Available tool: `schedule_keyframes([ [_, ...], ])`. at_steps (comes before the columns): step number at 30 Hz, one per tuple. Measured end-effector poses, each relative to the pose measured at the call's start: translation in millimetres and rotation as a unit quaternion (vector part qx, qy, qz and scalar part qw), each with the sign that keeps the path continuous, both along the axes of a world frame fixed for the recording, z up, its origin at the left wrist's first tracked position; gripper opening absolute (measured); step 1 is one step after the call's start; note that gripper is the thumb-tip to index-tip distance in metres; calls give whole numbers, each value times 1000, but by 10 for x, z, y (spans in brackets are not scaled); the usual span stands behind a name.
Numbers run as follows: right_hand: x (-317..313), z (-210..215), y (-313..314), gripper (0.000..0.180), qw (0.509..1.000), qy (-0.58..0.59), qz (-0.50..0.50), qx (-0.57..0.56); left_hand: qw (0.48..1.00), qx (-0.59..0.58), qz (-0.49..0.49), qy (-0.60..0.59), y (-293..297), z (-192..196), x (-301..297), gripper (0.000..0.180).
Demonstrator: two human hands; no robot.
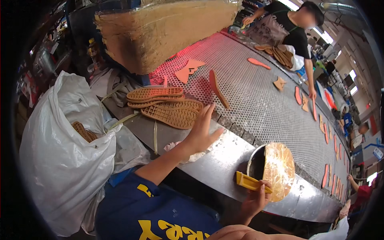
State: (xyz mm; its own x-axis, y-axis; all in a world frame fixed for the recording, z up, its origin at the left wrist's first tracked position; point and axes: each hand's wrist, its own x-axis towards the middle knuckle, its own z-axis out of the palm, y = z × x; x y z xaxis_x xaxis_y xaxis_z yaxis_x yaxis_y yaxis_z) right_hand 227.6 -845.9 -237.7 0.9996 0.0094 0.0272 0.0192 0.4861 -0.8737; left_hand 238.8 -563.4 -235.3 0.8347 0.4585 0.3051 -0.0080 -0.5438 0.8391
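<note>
My left hand [203,134] is held open, fingers apart, over the near edge of the conveyor. Beside its fingertips is a small pile of tan shoe soles [172,113] with ridged undersides. Just beyond, a single narrow sole [218,90] lies on the mesh belt [250,94]. My right hand [256,202] is closed around a flat yellow brush [251,182]; its bristles cannot be made out. The brush is over the near rim of a round pot [258,160], half covered by a shiny tan lid [279,172].
A white sack [60,160] with soles inside stands at left. A cardboard-covered box [168,34] spans the belt, with red light beneath. Orange cut pieces [190,70] and several insoles lie along the belt. Across it, another person [288,28] reaches onto the belt near more stacked soles [282,56].
</note>
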Motion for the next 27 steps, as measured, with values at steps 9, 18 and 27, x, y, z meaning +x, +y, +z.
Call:
schedule_keyframes([
  [9, 126, -76, -120, 14, 1000, -22, 1, -3, 895, 291, 215, 263, 779, -63, -716, 86],
  [18, 135, -50, -113, 14, 995, -59, -59, -60, 899, 303, 131, 288, 632, 95, -497, 104],
  [27, 304, -38, -149, 11, 917, -139, -204, -312, 948, 299, 59, -88, 275, 507, -807, 90],
])
